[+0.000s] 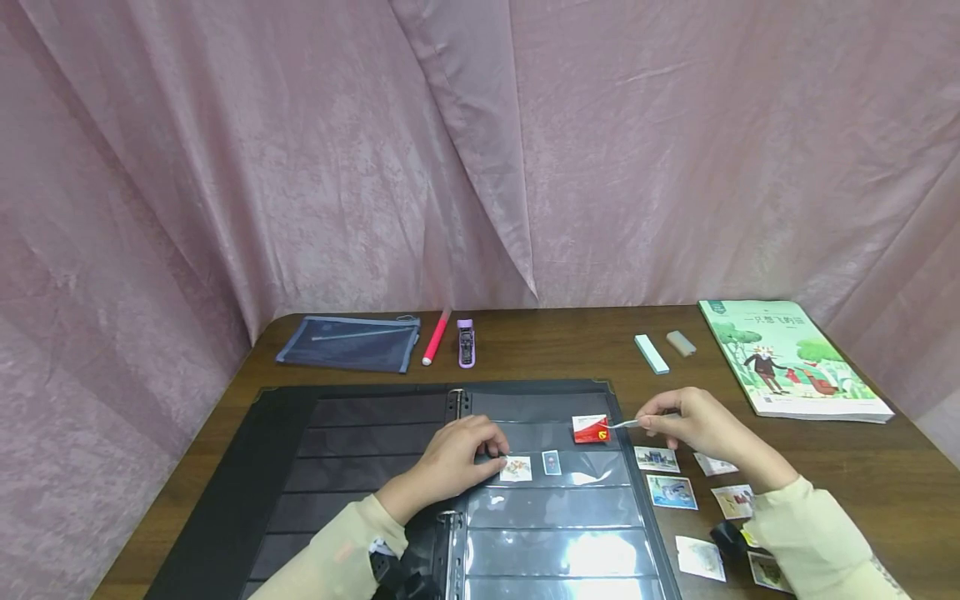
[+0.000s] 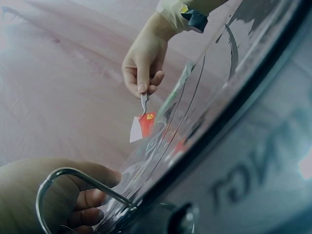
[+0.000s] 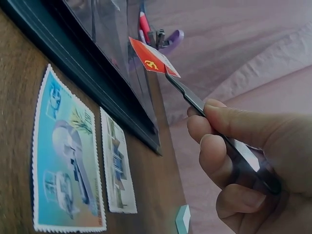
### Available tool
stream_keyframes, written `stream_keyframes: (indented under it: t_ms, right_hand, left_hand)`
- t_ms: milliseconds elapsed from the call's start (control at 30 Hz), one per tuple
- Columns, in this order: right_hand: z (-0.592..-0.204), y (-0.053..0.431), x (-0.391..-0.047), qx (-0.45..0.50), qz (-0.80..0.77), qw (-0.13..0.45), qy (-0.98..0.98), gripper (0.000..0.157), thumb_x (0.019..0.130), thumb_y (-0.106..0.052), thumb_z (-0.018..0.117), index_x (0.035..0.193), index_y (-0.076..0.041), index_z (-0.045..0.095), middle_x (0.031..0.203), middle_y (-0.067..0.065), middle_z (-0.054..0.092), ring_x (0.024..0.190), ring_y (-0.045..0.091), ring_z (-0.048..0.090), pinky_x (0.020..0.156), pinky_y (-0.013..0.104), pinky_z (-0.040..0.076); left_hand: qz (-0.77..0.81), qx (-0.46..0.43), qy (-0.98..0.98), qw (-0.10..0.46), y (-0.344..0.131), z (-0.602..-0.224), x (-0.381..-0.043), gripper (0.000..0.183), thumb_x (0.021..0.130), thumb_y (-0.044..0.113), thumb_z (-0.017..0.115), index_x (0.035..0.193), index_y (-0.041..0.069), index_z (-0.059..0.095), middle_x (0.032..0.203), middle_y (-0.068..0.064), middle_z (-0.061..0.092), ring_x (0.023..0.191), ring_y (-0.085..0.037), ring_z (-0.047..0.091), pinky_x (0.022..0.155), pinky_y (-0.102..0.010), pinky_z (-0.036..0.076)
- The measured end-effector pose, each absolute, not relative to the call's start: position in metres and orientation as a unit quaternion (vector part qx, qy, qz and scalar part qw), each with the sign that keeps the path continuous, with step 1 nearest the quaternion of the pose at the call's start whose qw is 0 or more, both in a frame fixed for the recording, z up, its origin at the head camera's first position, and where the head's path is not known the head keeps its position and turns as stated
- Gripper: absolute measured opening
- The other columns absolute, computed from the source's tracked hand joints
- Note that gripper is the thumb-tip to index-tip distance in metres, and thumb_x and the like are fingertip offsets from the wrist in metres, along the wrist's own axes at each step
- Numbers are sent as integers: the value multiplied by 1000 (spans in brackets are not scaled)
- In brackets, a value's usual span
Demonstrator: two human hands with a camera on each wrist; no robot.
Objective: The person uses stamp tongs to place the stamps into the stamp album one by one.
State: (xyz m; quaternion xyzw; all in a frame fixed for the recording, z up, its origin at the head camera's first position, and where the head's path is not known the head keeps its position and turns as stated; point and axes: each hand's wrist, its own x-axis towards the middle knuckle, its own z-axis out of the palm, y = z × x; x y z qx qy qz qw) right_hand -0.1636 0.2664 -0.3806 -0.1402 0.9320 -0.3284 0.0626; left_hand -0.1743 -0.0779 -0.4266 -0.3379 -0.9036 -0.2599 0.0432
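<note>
My right hand grips metal tweezers between thumb and fingers. Their tip holds a red and white stamp with a yellow hammer-and-sickle emblem, over the upper right of an album page with clear pockets. My left hand rests at that page near the ring binding, fingers loosely bent, its thumb tip touching the clear plastic. Beside that thumb lies a white stamp with a picture, and a small blue stamp is to its right, both in one pocket row.
Right of the album lie several loose stamps, some partly behind the right sleeve. Farther back are a mesh pouch, a red pen, a purple-edged tool, two small blocks and a green book.
</note>
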Motion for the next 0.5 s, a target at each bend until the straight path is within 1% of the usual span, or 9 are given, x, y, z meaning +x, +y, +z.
stream_keyframes:
  t_ms: [200, 500]
  right_hand:
    - [-386, 265, -166, -159, -340, 76, 924, 19, 84, -28, 60, 88, -11, 68, 76, 0, 67, 48, 11, 53, 39, 21, 35]
    - [-391, 262, -167, -167, -349, 88, 918, 20, 84, -29, 60, 88, -11, 67, 73, 1, 65, 48, 7, 50, 42, 22, 39]
  left_hand:
    - [-262, -339, -902, 46, -78, -427, -174, 11, 76, 28, 70, 81, 27, 61, 76, 14, 53, 73, 0, 47, 66, -17, 37]
    - [-256, -343, -903, 49, -78, -426, -174, 11, 76, 28, 70, 81, 27, 61, 76, 14, 53, 73, 0, 47, 66, -18, 38]
